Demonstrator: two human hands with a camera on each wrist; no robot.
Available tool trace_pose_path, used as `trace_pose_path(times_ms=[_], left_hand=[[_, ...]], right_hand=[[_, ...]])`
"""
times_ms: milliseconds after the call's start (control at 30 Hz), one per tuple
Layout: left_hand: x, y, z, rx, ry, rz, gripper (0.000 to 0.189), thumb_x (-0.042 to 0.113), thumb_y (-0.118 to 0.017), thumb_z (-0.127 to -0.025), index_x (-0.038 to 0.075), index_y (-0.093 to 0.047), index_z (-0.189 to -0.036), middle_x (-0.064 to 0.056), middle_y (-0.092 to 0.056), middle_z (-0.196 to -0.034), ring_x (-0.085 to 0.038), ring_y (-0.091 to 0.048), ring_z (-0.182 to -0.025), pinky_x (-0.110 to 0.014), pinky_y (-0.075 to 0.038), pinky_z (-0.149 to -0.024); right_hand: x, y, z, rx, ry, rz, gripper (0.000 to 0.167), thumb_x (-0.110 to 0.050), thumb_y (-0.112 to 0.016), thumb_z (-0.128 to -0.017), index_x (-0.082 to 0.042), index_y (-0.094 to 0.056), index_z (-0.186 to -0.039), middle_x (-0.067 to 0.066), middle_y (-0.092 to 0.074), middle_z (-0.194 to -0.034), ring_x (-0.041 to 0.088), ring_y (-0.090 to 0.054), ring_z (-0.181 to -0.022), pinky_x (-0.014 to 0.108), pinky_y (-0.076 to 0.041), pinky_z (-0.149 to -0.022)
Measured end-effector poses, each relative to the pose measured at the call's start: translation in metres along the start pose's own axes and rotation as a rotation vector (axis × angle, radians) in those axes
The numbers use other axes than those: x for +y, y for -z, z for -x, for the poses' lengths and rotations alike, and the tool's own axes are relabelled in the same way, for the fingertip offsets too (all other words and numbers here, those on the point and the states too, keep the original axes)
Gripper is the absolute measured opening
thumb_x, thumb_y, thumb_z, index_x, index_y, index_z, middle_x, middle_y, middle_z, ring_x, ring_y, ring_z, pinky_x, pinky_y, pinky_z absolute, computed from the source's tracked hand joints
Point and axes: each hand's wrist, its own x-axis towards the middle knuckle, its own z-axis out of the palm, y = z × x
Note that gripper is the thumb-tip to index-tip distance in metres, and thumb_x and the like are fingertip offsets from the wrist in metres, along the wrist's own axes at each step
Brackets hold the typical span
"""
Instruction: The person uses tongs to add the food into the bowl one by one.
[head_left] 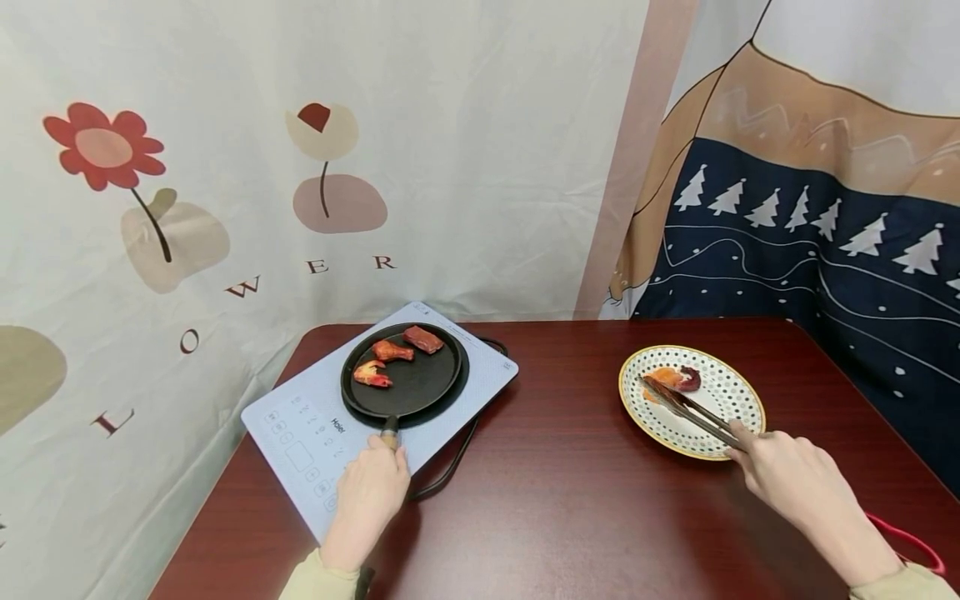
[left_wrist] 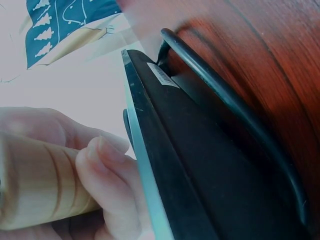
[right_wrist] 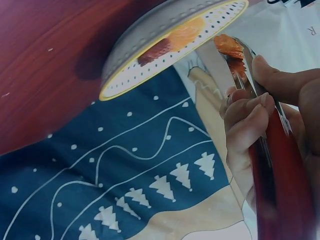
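Left of the plate (head_left: 722,397), the left hand (head_left: 375,482) gripped the handle (left_wrist: 37,185) of a pan (head_left: 420,385) bearing 3 food pieces (head_left: 393,352); the right hand (head_left: 791,477) clasped tongs (head_left: 697,418), tips over the plate.

Hands counted: two, one left hand (head_left: 375,482) and one right hand (head_left: 798,482). Worktop (head_left: 570,475): one. Induction cooker (head_left: 292,417): one. Black cable (left_wrist: 235,102): one. Frying pan (head_left: 420,392): one, holding three food pieces (head_left: 393,351). Plate (head_left: 735,392): one, bearing at least two food morsels (head_left: 688,379); exact number uncertain. Tongs (head_left: 692,416): one pair. Printed flowers (head_left: 105,147): two. Printed trees (head_left: 864,239): seven whole, one cut off.
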Motion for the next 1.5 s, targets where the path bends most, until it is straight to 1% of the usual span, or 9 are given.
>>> trace_pose_path(times_ms=[200,300,500,667,900,1067,1233,1367,1500], left_hand=[[0.001,-0.001,0.000,-0.007,0.000,0.000,0.031,0.022,-0.052,-0.092,-0.008,-0.045,-0.087,-0.021,-0.053,-0.065,-0.037,-0.058,-0.057,-0.045,-0.043,-0.047],[0.001,-0.001,0.000,-0.005,0.002,0.003,0.031,0.022,-0.053,-0.092,-0.008,-0.045,-0.087,-0.021,-0.053,-0.065,-0.037,-0.058,-0.057,-0.045,-0.043,-0.047],[0.001,0.000,-0.001,-0.009,0.008,0.008,0.031,0.022,-0.052,-0.092,-0.008,-0.045,-0.088,-0.020,-0.053,-0.066,-0.036,-0.057,-0.056,-0.044,-0.043,-0.047],[0.001,0.001,0.000,-0.017,0.011,0.011,0.031,0.022,-0.052,-0.093,-0.008,-0.045,-0.088,-0.020,-0.053,-0.066,-0.036,-0.057,-0.056,-0.043,-0.043,-0.047],[0.001,0.001,0.000,-0.005,0.006,0.006,0.031,0.022,-0.053,-0.092,-0.008,-0.045,-0.087,-0.020,-0.053,-0.064,-0.036,-0.057,-0.055,-0.043,-0.043,-0.046],[0.001,0.001,0.000,-0.013,0.012,0.014,0.031,0.022,-0.052,-0.093,-0.007,-0.044,-0.087,-0.020,-0.052,-0.065,-0.036,-0.057,-0.056,-0.043,-0.042,-0.047],[0.001,0.001,0.000,-0.006,0.007,0.017,0.031,0.022,-0.052,-0.092,-0.007,-0.045,-0.086,-0.021,-0.053,-0.065,-0.037,-0.058,-0.057,-0.044,-0.043,-0.047],[0.001,0.001,0.000,0.001,-0.001,0.017,0.030,0.021,-0.053,-0.092,-0.007,-0.045,-0.085,-0.021,-0.053,-0.065,-0.036,-0.058,-0.056,-0.044,-0.042,-0.047],[0.000,0.000,0.000,0.005,-0.006,0.019,0.030,0.021,-0.053,-0.092,-0.007,-0.045,-0.085,-0.020,-0.053,-0.064,-0.036,-0.057,-0.055,-0.043,-0.042,-0.047]], right_hand=[[-0.014,-0.002,-0.012,0.040,0.055,0.005,0.030,-0.018,-0.075,-0.075,-0.006,-0.065,-0.100,0.009,-0.055,-0.056,0.026,-0.048,-0.042,0.042,-0.038,-0.040],[-0.022,-0.003,-0.020,0.055,0.087,0.009,0.029,-0.019,-0.076,-0.075,-0.006,-0.064,-0.098,0.008,-0.056,-0.056,0.027,-0.051,-0.045,0.042,-0.040,-0.041],[-0.045,-0.004,-0.044,0.125,0.166,-0.006,0.030,-0.020,-0.078,-0.074,-0.007,-0.062,-0.096,0.007,-0.058,-0.059,0.025,-0.053,-0.047,0.039,-0.043,-0.042],[-0.070,-0.008,-0.070,0.190,0.223,-0.032,0.027,-0.021,-0.078,-0.076,-0.008,-0.064,-0.096,0.008,-0.059,-0.062,0.022,-0.054,-0.050,0.036,-0.043,-0.042],[-0.109,-0.013,-0.102,0.270,0.300,-0.067,0.031,-0.023,-0.075,-0.080,-0.010,-0.055,-0.100,0.007,-0.055,-0.056,0.025,-0.052,-0.045,0.034,-0.039,-0.039],[-0.139,-0.016,-0.119,0.327,0.351,-0.092,0.029,-0.025,-0.073,-0.082,-0.011,-0.055,-0.100,0.006,-0.056,-0.057,0.025,-0.053,-0.043,0.035,-0.040,-0.039],[-0.167,-0.026,-0.129,0.391,0.414,-0.083,0.028,-0.028,-0.072,-0.083,-0.013,-0.057,-0.102,0.003,-0.056,-0.057,0.024,-0.053,-0.042,0.035,-0.041,-0.039],[-0.187,-0.035,-0.133,0.395,0.458,-0.047,0.028,-0.029,-0.072,-0.082,-0.015,-0.060,-0.103,0.001,-0.061,-0.062,0.022,-0.054,-0.043,0.033,-0.042,-0.040],[-0.203,-0.040,-0.137,0.363,0.491,0.017,0.026,-0.029,-0.071,-0.083,-0.016,-0.063,-0.104,0.001,-0.064,-0.065,0.021,-0.055,-0.044,0.032,-0.043,-0.041]])
